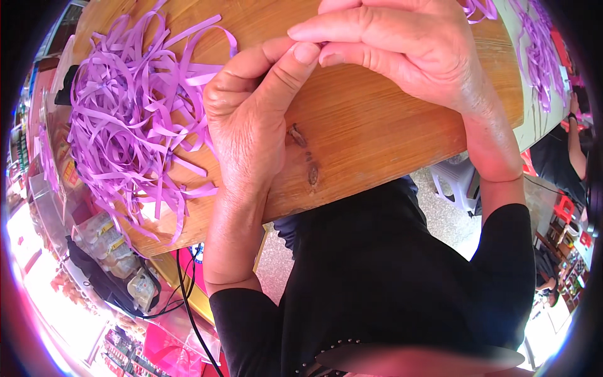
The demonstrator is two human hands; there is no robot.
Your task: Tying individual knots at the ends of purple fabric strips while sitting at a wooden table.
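Above the wooden table [370, 132], my left hand [254, 103] and my right hand [408, 53] meet at the fingertips. Each is closed in a pinch of thumb and forefinger. Only a tiny dark purple speck shows between the fingertips, and the fingers hide the rest of what they hold. Close by my left hand lies a big tangled heap of purple ribbon strips [129, 119]. Some of its loops reach behind that hand and toward the table's near edge.
More purple ribbons [543, 60] lie on a pale surface at the far right. A white plastic stool [455, 182] stands below the table's edge. A black cable [186, 301] hangs at the lower left, near clear-wrapped packages [113, 248]. Another person's arm [575, 141] shows at right.
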